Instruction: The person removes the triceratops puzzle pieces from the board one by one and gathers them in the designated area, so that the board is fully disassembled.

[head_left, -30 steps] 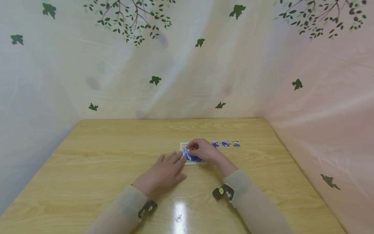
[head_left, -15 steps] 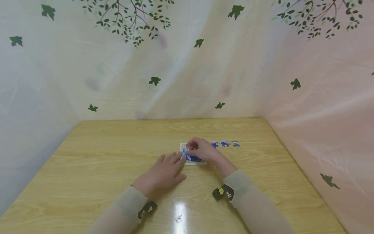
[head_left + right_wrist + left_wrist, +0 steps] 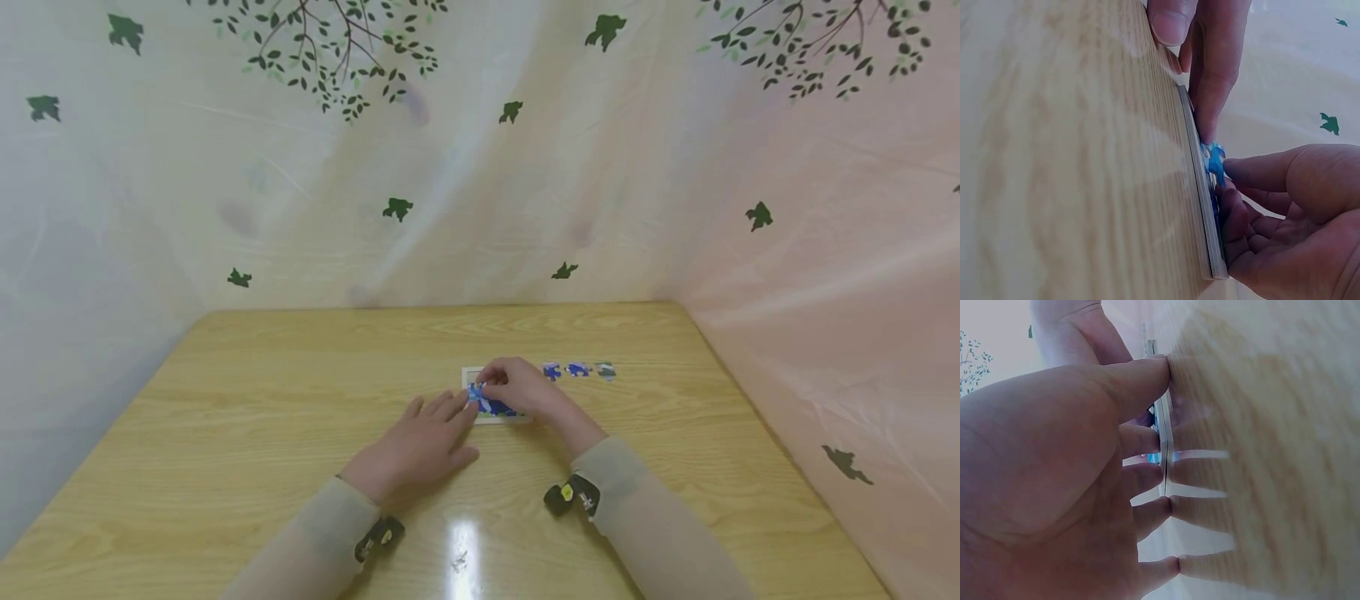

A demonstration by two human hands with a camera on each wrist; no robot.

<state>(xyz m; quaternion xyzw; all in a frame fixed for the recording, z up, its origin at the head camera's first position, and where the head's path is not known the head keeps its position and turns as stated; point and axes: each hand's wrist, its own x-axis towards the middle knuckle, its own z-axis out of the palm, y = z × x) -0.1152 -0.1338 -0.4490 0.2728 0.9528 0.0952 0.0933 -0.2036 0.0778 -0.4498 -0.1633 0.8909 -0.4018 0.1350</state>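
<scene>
A shallow white-edged puzzle tray (image 3: 467, 377) lies on the table, part of its blue picture visible. My right hand (image 3: 521, 387) is over the tray, thumb and finger pinching a light-blue jigsaw piece (image 3: 1215, 164). The right wrist view shows this piece tilted up from the tray's surface. Stretched out flat, my left hand (image 3: 420, 440) steadies the tray's left side; its index and middle fingertips touch the tray, while other fingertips rest on the tabletop in the left wrist view. My right hand hides much of the tray's upper right.
A short row of loose jigsaw pieces (image 3: 577, 369) lies right of the tray. The wooden table (image 3: 262, 400) meets a pale curtain (image 3: 465, 242) with leaf prints at its back and sides. Light glares on the front of the tabletop.
The pinched piece has shifted slightly and sits a little lower against the tray. My right hand has dipped slightly; my left hand stays in place.
</scene>
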